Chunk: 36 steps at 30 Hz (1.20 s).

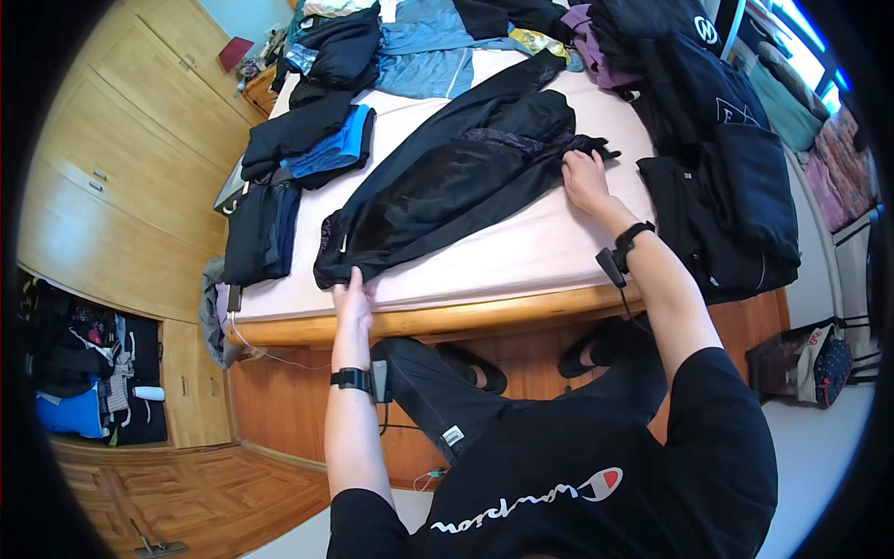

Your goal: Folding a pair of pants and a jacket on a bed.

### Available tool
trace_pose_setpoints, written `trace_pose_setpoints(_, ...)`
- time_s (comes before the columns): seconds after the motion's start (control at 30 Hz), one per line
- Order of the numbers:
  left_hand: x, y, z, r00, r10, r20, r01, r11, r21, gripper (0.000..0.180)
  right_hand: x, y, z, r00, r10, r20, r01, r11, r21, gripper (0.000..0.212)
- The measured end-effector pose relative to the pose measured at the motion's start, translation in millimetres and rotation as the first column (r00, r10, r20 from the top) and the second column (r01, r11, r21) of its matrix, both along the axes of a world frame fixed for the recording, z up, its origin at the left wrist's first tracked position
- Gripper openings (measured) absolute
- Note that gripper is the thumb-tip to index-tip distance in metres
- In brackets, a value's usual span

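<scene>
A black garment with dark purple patterned trim lies spread slantwise over the pale pink bed sheet; whether it is trousers or a jacket I cannot tell. At its near left corner, by the bed's front edge, my left hand is closed on the hem, thumb on top. My right hand pinches the bunched black end on the garment's right side. The cloth between my hands lies mostly on the bed, with some creases, and a long narrow part reaches away toward the far side.
Folded dark and blue clothes are stacked along the bed's left side. Black clothes pile up on the right. A blue garment lies at the far end. Wooden wardrobes stand left; the wooden bed rail runs before my legs.
</scene>
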<state>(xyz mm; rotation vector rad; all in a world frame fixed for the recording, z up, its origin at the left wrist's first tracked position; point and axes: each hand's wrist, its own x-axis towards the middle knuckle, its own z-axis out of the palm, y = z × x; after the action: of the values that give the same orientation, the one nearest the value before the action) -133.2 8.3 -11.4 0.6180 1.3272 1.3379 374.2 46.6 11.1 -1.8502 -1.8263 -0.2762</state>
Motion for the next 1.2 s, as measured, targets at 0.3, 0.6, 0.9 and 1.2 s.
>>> trace_pose_setpoints(0.3,-10.0,-16.5,92.9,0.953,-0.010,0.302,-0.098,0.936,0.339,0.042,3.4,-136.6,150.6,-0.005,-0.204,-0.979,-0.735,0.665,-0.134,0.019)
trace_pose_setpoints(0.6,-66.1,-104.5,28.0,0.825,0.145,0.546,-0.097,0.989,-0.115,0.040,-26.6,-47.3,28.9,0.971,0.118,-0.207,-0.172,0.948,-0.267,0.068)
trace_pose_setpoints(0.9,-70.4,-125.2,33.0,0.858,-0.089,0.505,0.180,0.975,-0.134,0.022,-26.8,3.3,23.0,0.768,0.281,-0.575,-0.302,0.951,0.061,0.020)
trace_pose_setpoints(1.2,-114.9,-96.2,64.1,0.739,-0.443,0.508,0.241,0.877,0.416,0.042,50.5,-41.7,262.3,0.836,0.280,-0.472,-0.490,0.768,-0.413,0.015)
